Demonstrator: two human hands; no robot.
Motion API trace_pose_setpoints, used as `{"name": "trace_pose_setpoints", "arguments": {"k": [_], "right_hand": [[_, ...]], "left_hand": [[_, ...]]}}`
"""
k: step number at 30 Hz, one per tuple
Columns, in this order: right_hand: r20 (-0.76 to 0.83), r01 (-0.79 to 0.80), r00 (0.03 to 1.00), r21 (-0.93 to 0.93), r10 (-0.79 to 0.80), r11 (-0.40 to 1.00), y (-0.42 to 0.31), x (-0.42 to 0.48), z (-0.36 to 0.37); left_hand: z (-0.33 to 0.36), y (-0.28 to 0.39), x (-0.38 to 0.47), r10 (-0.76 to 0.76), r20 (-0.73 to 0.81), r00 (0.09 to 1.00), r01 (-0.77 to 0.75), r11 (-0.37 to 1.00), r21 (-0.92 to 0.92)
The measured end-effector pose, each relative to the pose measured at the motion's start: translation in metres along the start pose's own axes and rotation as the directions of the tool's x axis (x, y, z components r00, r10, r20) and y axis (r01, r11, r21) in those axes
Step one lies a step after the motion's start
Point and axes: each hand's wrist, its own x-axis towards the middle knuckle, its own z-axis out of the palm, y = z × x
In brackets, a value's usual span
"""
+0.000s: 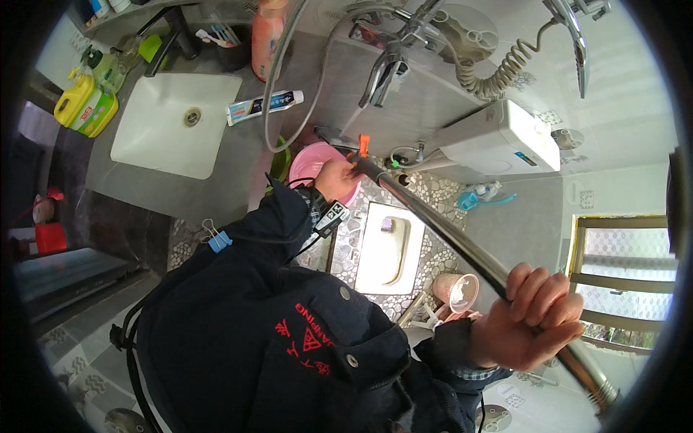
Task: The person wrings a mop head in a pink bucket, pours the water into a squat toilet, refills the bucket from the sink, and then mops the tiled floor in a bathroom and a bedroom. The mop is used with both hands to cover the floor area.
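Observation:
A long metal pole point(444, 233) slants across the view, with a dark grey sleeve and an orange clip point(364, 145) at its far end. My right hand point(533, 322) is wrapped around its shaft near the lower right. At the far end, my left hand point(338, 178) grips the pole beside the orange clip; its fingertips are partly hidden. Beyond the clip a dark flat piece point(335, 138) is partly visible. Under my left hand lies a pink basin point(311, 157), and a green basin point(280, 162) shows beside it.
A white squat toilet point(391, 251) is set in the pebble-patterned floor. A pink wastebasket point(452, 292) stands near it. At left, a countertop point(227, 157) holds a white sink point(168, 130), toothpaste tube point(265, 107) and bottles. A shower hose point(268, 108) hangs by the faucet point(387, 76). A white cistern point(503, 138) is wall-mounted.

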Motion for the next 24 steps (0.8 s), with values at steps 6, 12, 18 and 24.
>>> {"name": "trace_pose_setpoints", "arguments": {"k": [6, 12, 18, 24], "right_hand": [[0.156, -0.017, 0.988, 0.091, 0.002, 0.996, 0.016, 0.032, -0.009], [0.207, -0.107, 0.976, 0.225, 0.059, 0.968, 0.048, 0.058, -0.017], [0.278, -0.14, 0.958, 0.224, 0.075, 0.964, 0.075, 0.07, -0.019], [0.044, -0.121, 0.992, 0.186, 0.115, 0.975, 0.075, 0.079, -0.029]], "left_hand": [[-0.019, -0.004, 0.011, 0.015, 0.11, 0.994, -0.065, 0.881, 0.468], [-0.031, -0.018, 0.034, 0.152, 0.035, 0.988, -0.155, 0.981, 0.119], [-0.037, -0.031, 0.055, 0.206, 0.014, 0.978, -0.205, 0.961, 0.187], [-0.008, -0.007, 0.054, -0.037, 0.021, 0.999, 0.032, 0.978, 0.207]]}}
